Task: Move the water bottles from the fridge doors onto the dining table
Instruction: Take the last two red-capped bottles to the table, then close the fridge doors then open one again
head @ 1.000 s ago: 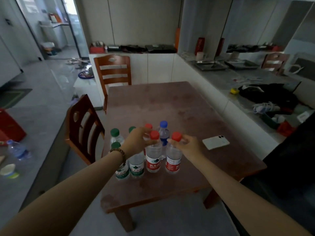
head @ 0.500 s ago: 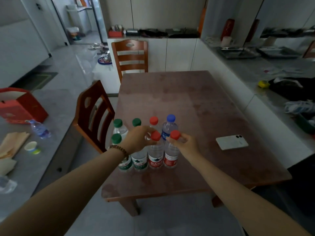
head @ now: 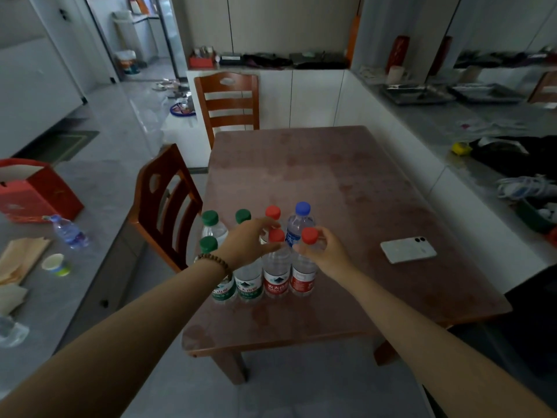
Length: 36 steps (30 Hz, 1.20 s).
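Several water bottles stand in a tight cluster near the front left corner of the brown dining table (head: 316,176). Green-capped bottles (head: 249,279) fill the left side, red-capped ones the middle, and a blue-capped bottle (head: 300,224) stands at the back right. My left hand (head: 248,247) holds the neck of a red-capped bottle (head: 275,276) in the front row. My right hand (head: 324,251) grips the neck of the red-capped bottle beside it (head: 302,279). Both bottles stand upright on the table.
A white phone (head: 407,250) lies on the table to the right of the bottles. Wooden chairs stand at the table's left side (head: 164,203) and far end (head: 229,101). A grey counter (head: 452,134) runs along the right. A red box (head: 36,191) and another bottle (head: 70,232) lie on the left surface.
The hands stay on the same two red-capped bottles. The view has shifted so the table sits further right and lower in the picture; the bottles have not visibly moved on the table.
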Tool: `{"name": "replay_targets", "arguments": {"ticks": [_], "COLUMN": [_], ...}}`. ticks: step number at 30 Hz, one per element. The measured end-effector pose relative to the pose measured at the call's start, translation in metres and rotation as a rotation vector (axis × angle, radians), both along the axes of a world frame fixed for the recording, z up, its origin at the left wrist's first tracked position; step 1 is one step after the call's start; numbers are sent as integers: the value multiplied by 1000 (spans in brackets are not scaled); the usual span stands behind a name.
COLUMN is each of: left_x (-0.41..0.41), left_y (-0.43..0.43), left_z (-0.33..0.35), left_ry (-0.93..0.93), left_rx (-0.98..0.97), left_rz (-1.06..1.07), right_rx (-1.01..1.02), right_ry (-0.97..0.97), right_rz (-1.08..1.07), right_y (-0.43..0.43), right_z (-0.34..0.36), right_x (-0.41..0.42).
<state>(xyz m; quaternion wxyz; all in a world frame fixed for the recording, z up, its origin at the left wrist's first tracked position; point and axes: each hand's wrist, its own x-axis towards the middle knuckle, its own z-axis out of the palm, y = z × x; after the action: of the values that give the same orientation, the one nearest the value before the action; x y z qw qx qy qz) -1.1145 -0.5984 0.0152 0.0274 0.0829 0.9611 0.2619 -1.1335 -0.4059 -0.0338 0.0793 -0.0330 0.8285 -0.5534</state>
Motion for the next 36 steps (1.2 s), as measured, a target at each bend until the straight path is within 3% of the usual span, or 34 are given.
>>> {"name": "replay_targets", "arguments": {"ticks": [6, 13, 18, 26, 31, 36], "left_x": [11, 17, 45, 158, 265, 397], "left_y": [7, 24, 39, 78, 142, 190], "left_z": [16, 33, 33, 48, 93, 144], "left_ry": [115, 212, 353, 464, 551, 589], "left_rx": [54, -282, -497, -407, -208, 35], "left_rz": [-10, -219, -480, -781, -1035, -1286], "right_rx": [90, 319, 545, 837, 1025, 1060], "right_ry": [0, -133, -110, -266, -215, -47], "right_rz": [-75, -217, -521, -871, -1014, -1107], "right_y": [21, 92, 128, 90, 52, 18], "right_z": [16, 48, 77, 145, 201, 248], "right_x": [26, 123, 256, 496, 610, 702]}}
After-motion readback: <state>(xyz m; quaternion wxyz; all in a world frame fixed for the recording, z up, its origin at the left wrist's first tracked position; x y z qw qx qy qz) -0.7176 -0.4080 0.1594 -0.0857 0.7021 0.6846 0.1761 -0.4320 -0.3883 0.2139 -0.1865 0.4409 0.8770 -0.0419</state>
